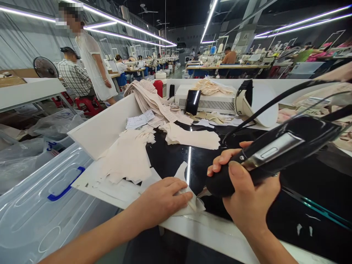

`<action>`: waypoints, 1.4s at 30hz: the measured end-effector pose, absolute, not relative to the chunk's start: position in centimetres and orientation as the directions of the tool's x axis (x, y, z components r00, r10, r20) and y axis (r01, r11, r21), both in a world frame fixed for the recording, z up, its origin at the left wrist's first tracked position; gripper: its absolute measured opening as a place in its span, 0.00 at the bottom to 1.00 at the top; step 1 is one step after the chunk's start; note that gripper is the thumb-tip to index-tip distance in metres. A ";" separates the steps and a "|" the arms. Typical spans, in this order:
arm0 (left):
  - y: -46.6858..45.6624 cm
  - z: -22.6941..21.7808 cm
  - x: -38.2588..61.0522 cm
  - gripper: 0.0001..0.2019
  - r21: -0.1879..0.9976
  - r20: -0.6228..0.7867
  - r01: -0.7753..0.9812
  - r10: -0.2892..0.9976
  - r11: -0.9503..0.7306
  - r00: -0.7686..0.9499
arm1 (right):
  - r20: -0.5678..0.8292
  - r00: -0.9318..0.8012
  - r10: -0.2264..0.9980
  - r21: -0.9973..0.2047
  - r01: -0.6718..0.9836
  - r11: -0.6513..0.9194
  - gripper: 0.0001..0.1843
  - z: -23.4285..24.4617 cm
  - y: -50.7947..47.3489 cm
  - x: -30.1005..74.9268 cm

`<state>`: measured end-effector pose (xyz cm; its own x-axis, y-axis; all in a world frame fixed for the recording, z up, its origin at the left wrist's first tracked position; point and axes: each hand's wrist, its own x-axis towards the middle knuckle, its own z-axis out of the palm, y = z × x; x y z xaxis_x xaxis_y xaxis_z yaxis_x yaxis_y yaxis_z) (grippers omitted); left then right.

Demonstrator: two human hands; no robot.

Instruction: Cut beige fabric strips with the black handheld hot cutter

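Note:
My right hand (247, 190) is wrapped round the handle of a black hand-held tool (277, 152) with a cable, its tip pointing down at the near edge of the black worktop. My left hand (162, 200) lies flat with fingers stretched out, pressing a small pale fabric piece (189, 205) onto the worktop just left of the tool's tip. More pale cut fabric pieces (129, 156) lie in loose stacks further left and behind.
A white panel (101, 128) walls the worktop's left side. A clear plastic bin lid with a blue handle (64, 185) sits lower left. A phone (192, 102), a white box (209, 99) and a round white device (255, 102) stand behind. Other people work at tables further back.

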<state>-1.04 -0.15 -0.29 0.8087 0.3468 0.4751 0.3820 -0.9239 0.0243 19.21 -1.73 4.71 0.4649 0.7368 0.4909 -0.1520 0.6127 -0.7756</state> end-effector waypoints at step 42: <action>-2.1 0.1 -0.8 0.18 0.215 0.372 0.461 0.508 -0.861 0.777 | 0.508 0.473 0.720 -0.775 -0.113 0.621 0.22 5.0 -0.1 18.3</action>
<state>-0.83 -2.09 0.07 0.7766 0.5082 0.3723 0.4605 -0.8612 0.2151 18.26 -0.08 5.05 0.4733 0.7199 0.5077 -0.1134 0.6213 -0.7753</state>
